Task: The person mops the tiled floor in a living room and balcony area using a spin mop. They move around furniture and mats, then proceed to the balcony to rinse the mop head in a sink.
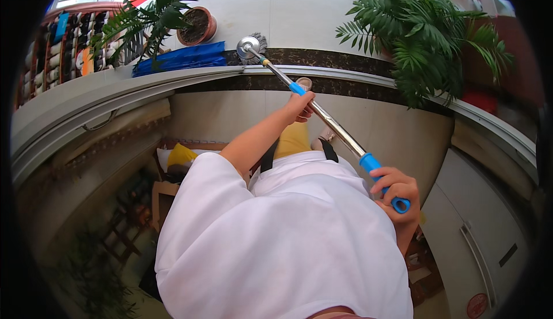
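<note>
A spin mop with a metal pole (335, 125) and blue grips slants across the view before me. My left hand (299, 107) is closed around the pole just below its upper blue collar. Around the blue end handle (370, 163) curl the fingers of my right hand (397, 189), close to my right side. The mop's round metal disc (248, 47) and grey string head (259, 42) rest at the dark marbled sill (298, 55), beyond the door track. Part of the strings is hidden under the disc.
A metal sliding-door track (319, 70) crosses ahead, near my shoe (304, 83). Past it, a blue plastic-like bundle (181, 59) lies beside a potted plant (196, 26). Leafy palms (410, 29) overhang the right. A shoe rack (65, 55) stands far left, a white door (479, 219) right.
</note>
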A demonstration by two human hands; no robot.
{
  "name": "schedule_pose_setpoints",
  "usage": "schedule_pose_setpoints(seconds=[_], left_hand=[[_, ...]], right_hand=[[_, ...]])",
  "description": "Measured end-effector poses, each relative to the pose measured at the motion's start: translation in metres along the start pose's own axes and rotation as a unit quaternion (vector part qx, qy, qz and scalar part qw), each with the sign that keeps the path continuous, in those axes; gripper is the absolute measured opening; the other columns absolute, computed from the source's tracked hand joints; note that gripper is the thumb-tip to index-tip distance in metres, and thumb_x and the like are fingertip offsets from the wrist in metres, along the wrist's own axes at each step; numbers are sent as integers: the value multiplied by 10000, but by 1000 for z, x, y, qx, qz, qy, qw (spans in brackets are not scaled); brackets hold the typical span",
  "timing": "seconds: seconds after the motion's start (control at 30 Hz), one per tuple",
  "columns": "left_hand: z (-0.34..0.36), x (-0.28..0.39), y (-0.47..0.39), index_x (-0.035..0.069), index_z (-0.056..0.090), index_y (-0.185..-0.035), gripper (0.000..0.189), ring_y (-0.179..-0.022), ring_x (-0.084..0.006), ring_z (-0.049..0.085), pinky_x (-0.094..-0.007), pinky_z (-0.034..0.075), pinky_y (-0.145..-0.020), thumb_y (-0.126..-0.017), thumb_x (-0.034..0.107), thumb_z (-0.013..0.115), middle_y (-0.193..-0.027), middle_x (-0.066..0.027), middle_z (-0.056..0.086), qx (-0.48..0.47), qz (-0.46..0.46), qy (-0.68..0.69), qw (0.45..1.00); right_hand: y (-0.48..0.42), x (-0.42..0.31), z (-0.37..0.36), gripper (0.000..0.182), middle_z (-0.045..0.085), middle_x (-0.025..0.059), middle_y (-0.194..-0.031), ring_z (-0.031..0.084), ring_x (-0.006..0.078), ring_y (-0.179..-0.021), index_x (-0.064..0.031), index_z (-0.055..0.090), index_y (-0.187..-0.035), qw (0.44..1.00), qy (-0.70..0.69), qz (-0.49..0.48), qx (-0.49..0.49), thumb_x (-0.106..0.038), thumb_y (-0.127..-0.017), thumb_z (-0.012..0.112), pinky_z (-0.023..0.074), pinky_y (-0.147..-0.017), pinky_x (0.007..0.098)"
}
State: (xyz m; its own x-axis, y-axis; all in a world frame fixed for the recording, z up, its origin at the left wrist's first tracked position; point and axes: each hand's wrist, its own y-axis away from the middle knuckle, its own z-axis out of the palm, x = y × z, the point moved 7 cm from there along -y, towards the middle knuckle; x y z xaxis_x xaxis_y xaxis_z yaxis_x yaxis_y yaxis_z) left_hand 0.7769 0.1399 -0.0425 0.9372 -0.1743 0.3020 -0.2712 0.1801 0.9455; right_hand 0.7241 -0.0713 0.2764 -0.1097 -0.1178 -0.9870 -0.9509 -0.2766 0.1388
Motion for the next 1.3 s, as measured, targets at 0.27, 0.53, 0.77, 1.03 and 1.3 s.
schedule_pose_setpoints(seconds=[0.27, 0.53, 0.77, 1.03, 1.3], left_hand=[[122, -15, 3, 81, 554, -748, 337, -539, -144, 551, -313, 467, -501, -717, 417, 557, -645, -43, 570, -104, 13, -81, 991], [214, 1, 3, 79, 543, -689, 254, -501, -148, 528, -329, 438, -523, -662, 318, 624, -627, -38, 563, -103, 63, -5, 993], [143, 7, -2, 117, 511, -687, 262, -519, -119, 499, -292, 390, -484, -709, 349, 630, -626, -8, 532, -53, 71, 1, 996], [-24, 28, -54, 107, 518, -801, 276, -549, -147, 532, -301, 438, -496, -824, 382, 526, -641, -24, 548, 122, 100, 91, 983], [-19, 42, -68, 73, 493, -773, 274, -510, -180, 545, -351, 469, -472, -799, 344, 472, -610, -76, 545, 40, 23, 20, 999]], right_hand=[[90, -29, -48, 195, 592, 106, -685, 596, 320, -808, -63, 444, -533, 993, 37, -22, 106, -6, -539, 630, 458, -717, 385], [168, -14, -94, 208, 487, 61, -669, 526, 240, -724, -109, 382, -678, 918, 17, -142, 370, -178, -790, 543, 407, -757, 390], [117, 3, -71, 143, 512, 74, -663, 547, 246, -757, -101, 394, -643, 951, -37, -127, 281, -68, -704, 519, 410, -753, 359], [-14, 52, 2, 167, 538, 84, -683, 574, 253, -794, -42, 433, -587, 982, -88, -109, 126, 62, -661, 541, 444, -733, 348], [-34, 30, -2, 175, 538, 71, -642, 569, 260, -777, -49, 440, -562, 991, -67, -88, 77, 60, -633, 558, 443, -717, 354]])
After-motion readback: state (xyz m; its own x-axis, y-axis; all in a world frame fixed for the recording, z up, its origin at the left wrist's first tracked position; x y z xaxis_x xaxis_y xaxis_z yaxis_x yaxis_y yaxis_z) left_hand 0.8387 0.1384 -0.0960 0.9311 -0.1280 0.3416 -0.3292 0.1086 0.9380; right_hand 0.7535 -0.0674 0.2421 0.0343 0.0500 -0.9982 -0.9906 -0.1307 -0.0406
